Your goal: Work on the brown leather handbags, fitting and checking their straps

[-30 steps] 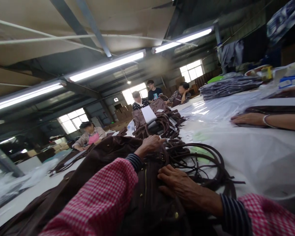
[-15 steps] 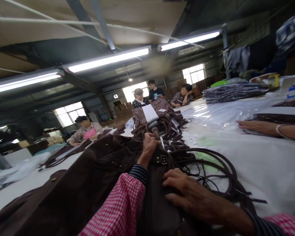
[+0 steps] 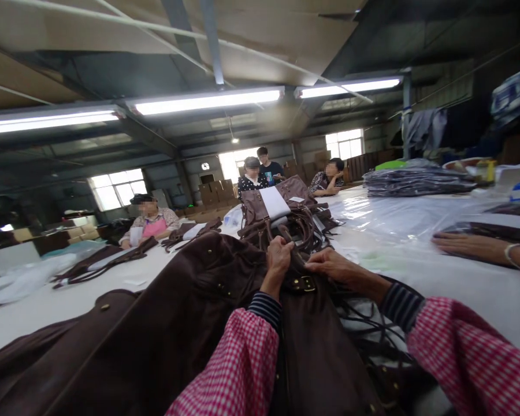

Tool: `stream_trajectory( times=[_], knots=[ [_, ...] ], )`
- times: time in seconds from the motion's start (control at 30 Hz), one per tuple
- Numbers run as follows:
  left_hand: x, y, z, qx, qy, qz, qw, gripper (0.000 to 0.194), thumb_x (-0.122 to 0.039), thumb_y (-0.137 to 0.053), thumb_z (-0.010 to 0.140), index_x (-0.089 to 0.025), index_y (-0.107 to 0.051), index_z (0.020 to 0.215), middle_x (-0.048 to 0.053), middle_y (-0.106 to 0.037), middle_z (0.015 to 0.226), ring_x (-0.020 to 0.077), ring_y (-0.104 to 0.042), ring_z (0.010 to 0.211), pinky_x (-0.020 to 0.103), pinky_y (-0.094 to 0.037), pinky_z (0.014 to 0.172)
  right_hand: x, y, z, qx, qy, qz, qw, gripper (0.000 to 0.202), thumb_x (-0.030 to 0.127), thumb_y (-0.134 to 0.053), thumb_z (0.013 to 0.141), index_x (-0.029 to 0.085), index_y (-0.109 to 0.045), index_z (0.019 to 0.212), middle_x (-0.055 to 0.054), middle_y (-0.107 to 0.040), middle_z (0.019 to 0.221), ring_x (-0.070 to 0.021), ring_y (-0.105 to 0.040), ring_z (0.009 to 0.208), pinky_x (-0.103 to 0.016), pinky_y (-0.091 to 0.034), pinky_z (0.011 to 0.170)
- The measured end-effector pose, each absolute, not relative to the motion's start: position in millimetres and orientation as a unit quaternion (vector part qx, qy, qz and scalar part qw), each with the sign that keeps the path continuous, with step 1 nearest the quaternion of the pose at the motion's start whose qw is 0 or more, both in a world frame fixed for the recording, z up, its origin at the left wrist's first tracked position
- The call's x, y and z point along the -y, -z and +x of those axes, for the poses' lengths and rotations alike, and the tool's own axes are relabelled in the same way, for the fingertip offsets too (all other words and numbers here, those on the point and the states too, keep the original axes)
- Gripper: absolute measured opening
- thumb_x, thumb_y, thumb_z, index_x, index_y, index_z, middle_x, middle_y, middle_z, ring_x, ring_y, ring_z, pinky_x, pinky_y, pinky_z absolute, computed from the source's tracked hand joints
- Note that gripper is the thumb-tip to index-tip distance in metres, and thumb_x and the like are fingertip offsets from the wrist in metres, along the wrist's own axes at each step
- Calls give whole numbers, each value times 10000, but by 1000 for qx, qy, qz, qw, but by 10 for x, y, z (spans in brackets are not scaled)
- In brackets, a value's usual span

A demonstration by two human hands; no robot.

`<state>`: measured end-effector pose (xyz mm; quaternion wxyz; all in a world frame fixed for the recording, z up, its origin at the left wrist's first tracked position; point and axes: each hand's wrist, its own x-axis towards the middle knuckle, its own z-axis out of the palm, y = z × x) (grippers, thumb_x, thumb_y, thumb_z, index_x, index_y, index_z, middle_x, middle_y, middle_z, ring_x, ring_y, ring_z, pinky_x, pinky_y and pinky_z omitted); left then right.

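Observation:
A large dark brown bag (image 3: 156, 323) with brass studs lies across the table in front of me. My left hand (image 3: 279, 254) is closed on the bag's upper edge, close to the base of a handle. Just to the right, my right hand (image 3: 329, 267) pinches the bag's edge or strap, its fingertips near the left ones. Below my fingers sits a brass buckle (image 3: 304, 283) on a short tab. Exactly which layer the fingers grip is hidden. Thin brown straps (image 3: 368, 320) lie tangled under my right forearm.
Beyond my hands rises a pile of brown bags (image 3: 253, 208) with white paper bands. A co-worker's hand (image 3: 472, 244) rests on a wrapped bag at the right. Farther back lies a stack of plastic-wrapped goods (image 3: 416, 180). Several people sit or stand around the white table (image 3: 21, 326).
My right hand has moved up and forward from the bag's flat side to its upper edge, beside my left hand. The left hand keeps its grip. The view has shifted slightly.

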<state>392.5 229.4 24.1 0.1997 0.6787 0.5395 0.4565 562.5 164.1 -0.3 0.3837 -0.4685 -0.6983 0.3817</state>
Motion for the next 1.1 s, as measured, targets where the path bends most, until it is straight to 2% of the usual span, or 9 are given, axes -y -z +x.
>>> stream_trajectory(
  times=[0.17,0.27,0.53,0.77,0.97,1.1],
  knots=[
    [-2311,-227,3939,-569,-396,703,159,256,-318,-631,867,-201,-496,683,7,-593,713,190,-598,763,272,-371,672,-1736,-54,5769,710,-406,-450,357,419,524,-711,745,134,-608,633,15,-531,535,-81,-412,467,-232,-255,463],
    [-2314,-215,3941,-593,-363,704,143,249,-336,-597,887,-204,-509,695,44,-646,782,228,-631,833,296,-398,707,-1772,-99,5820,733,-404,-422,348,408,518,-673,774,128,-621,666,23,-520,556,-83,-396,491,-234,-261,485],
    [-2314,-210,3927,-644,-305,694,104,210,-379,-558,891,-208,-578,771,110,-709,960,290,-665,964,339,-462,770,-1607,-28,5886,849,-247,-365,292,336,373,-553,868,137,-577,630,40,-428,598,-103,-380,589,-254,-295,583],
    [-2373,-170,3917,-658,-267,700,79,199,-396,-585,866,-216,-611,785,127,-721,1017,318,-666,1018,371,-479,808,-830,-11,5857,882,-135,-368,262,240,180,-500,914,171,-587,690,24,-548,658,-112,-476,617,-261,-324,655],
    [-2383,-195,3953,-664,-240,706,58,196,-390,-561,880,-212,-641,863,151,-705,1120,339,-649,1079,397,-482,838,-249,-35,5861,885,-166,-357,250,283,213,-513,964,183,-564,687,22,-551,650,-120,-505,623,-255,-332,652],
    [-2333,-251,3965,-658,-228,716,45,209,-399,-569,881,-206,-649,877,153,-706,1118,349,-645,1086,397,-479,840,-125,100,5883,864,-210,-365,277,252,231,-531,971,177,-634,747,15,-613,693,-126,-554,650,-252,-369,688]
  ],
)
